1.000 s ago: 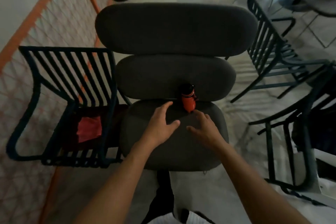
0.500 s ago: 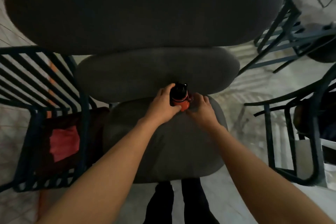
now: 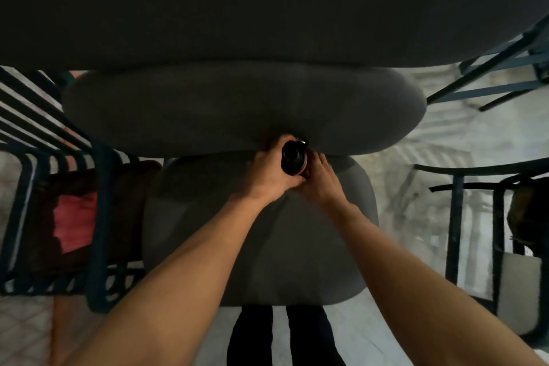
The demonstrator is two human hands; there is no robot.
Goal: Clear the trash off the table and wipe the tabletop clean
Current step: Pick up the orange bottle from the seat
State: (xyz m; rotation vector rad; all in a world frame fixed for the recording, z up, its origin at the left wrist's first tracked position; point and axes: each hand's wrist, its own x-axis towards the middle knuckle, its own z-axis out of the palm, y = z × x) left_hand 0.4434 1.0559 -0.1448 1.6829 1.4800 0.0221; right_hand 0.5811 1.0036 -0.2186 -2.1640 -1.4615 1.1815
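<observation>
While both bare arms are reaching forward over a grey padded chair [image 3: 255, 246], the left hand [image 3: 267, 172] is curling its fingers around a red bottle with a black cap [image 3: 292, 157]. The right hand [image 3: 320, 181] is gripping it from three o'clock. The bottle is sitting at the seat's twelve o'clock edge, against the backrest cushion [image 3: 237, 110]. A slatted metal chair [image 3: 59, 217] is standing at nine o'clock.

Matt grey cloth chair seat [image 3: 258, 246], glossy black bottle cap [image 3: 292, 156]
</observation>
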